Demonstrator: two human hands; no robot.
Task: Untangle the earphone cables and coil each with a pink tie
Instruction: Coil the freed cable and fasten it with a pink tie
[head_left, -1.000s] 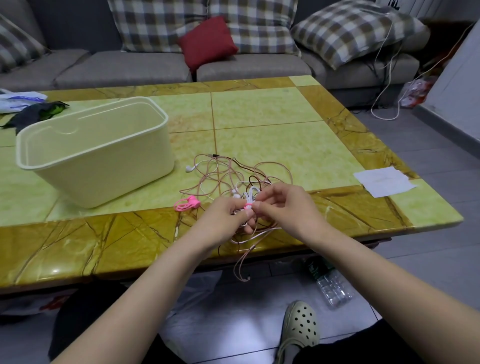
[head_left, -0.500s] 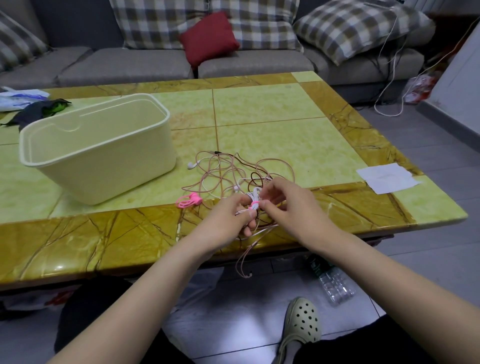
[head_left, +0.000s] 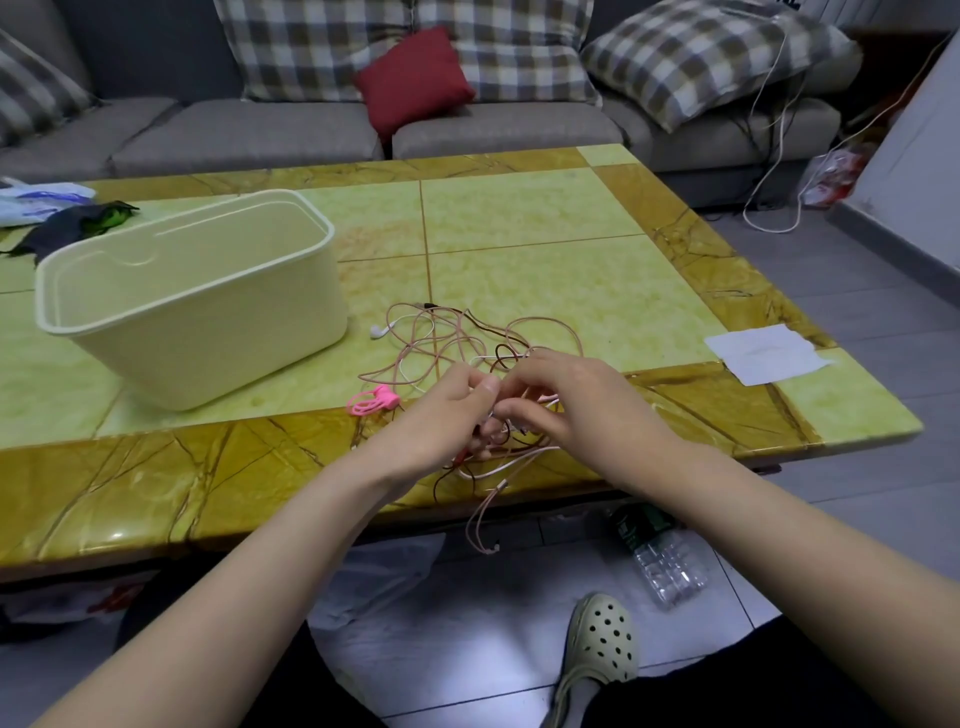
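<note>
I was at the untangling step. My left hand (head_left: 439, 418) and my right hand (head_left: 574, 400) met over the near edge of the desk (head_left: 519, 218), each with fingers curled in and pinching strands of the earphone cables (head_left: 457, 338). Most of the tangle lay on the desk just beyond my knuckles, and one pink end hung off the near edge toward the floor. My own hands hid what sat between the fingertips, so I could not tell whether a tie was in there too.

I saw no finished coil anywhere, so I judged the job was at an early stage. The next move called for following one strand to its end and easing it out without pulling the loops tighter. After that it would need winding and a tie.

The strands showed three colours, pink, white and dark brown, so I guessed at least three cables, though the true number was unclear. One white earbud (head_left: 378, 331) lay clear at the tangle's left side. The pink ties (head_left: 371, 401) sat in one small bunch left of my left hand, too overlapped to count. There was one cream bin (head_left: 208, 312) and one sheet of paper (head_left: 763, 353).
</note>
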